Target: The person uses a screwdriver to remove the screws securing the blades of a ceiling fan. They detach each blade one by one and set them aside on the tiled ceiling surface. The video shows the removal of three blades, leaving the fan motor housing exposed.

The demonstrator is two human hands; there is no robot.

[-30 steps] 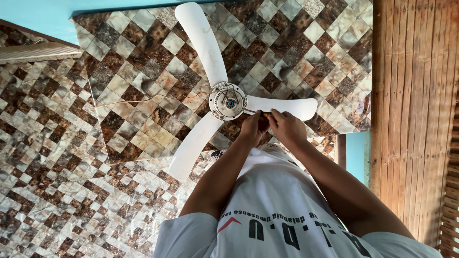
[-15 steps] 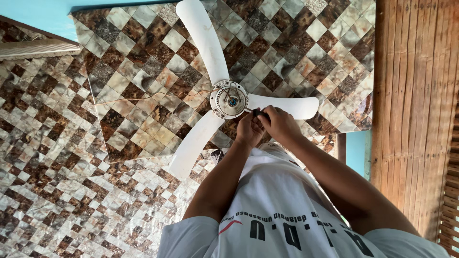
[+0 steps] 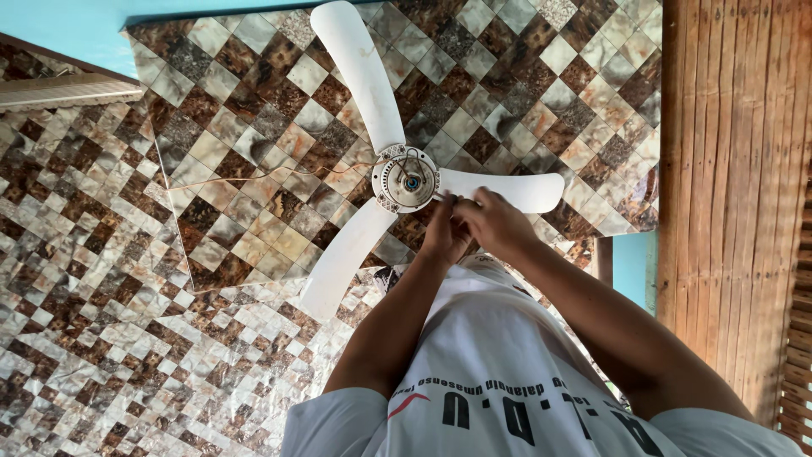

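A white three-bladed ceiling fan (image 3: 359, 80) lies flat on a table covered with a brown-and-cream checked cloth (image 3: 228, 135). Its round metal hub (image 3: 407, 180) faces up, showing the centre bearing and thin wires. Both my hands work at the hub's right rim, by the root of the right blade. My left hand (image 3: 441, 235) is curled just below the hub, its fingertips hidden. My right hand (image 3: 501, 222) pinches something small against the left hand; I cannot make out what it is. My white shirt fills the lower part of the view.
A thin wire (image 3: 254, 174) runs left from the hub across the cloth. The floor (image 3: 93, 322) has the same checked pattern. A slatted wooden wall (image 3: 736, 169) stands on the right, and a wooden plank (image 3: 59, 89) lies by the turquoise wall at top left.
Both hands stay at the hub's right rim with only slight finger shifts. The fan has not moved.
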